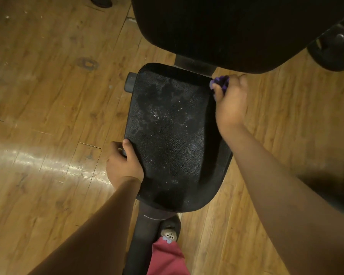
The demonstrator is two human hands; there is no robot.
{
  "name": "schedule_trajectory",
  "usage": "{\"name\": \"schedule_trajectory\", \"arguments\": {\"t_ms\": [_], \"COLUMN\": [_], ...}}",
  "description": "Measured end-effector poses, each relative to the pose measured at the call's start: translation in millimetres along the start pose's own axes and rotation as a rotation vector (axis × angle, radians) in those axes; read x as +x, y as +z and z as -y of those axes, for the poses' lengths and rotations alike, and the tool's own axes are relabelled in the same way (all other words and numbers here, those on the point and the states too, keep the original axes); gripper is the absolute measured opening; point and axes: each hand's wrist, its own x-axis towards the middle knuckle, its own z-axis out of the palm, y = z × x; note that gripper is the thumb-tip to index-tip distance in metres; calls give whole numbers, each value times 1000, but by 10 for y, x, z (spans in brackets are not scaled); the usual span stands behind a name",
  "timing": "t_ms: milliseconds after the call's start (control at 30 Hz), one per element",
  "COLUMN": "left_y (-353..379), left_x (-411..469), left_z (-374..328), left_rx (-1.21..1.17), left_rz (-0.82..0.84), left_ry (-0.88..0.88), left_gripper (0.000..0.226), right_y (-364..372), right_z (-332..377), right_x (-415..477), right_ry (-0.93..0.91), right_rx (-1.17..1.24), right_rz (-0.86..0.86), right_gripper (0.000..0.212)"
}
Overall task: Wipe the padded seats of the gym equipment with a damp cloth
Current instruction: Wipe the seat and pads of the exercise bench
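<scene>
Within right hand (229,98), cloth (219,82) against seat (167,135)

The floor (48,86) is of brown wooden planks. At 10 o'clock one plank has a dark ring stain (87,64), and at 8 o'clock a bright glare (54,165) lies across the boards. At 11 o'clock a dark object (100,1) is cut off by the edge. At 2 o'clock is a black disc (334,48) with a metal hub. At 6 o'clock a dark tube (141,235) runs down; just beside it is a slipper (175,223) with a bear charm (168,233), above a red trouser leg (167,259).
</scene>
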Motion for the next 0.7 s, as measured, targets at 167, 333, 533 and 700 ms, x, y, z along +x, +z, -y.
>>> {"name": "schedule_trajectory", "arguments": {"t_ms": [167, 333, 533, 700], "left_y": [2, -2, 3, -13], "left_x": [0, 0, 4, -19], "left_z": [12, 10, 16, -7], "left_rx": [4, 14, -1, -20], "left_rz": [-4, 2, -1, 7], "left_ry": [4, 3, -2, -25], "left_gripper": [41, 42, 40, 42], "right_y": [208, 121, 80, 192], "right_z": [482, 386, 161, 483], "right_x": [-879, -777, -68, -578], "right_ry": [-385, -533, -138, -245], "right_rx": [80, 57, -2, 121], "right_rz": [170, 225, 18, 133], "right_gripper": [33, 47, 33, 31]}}
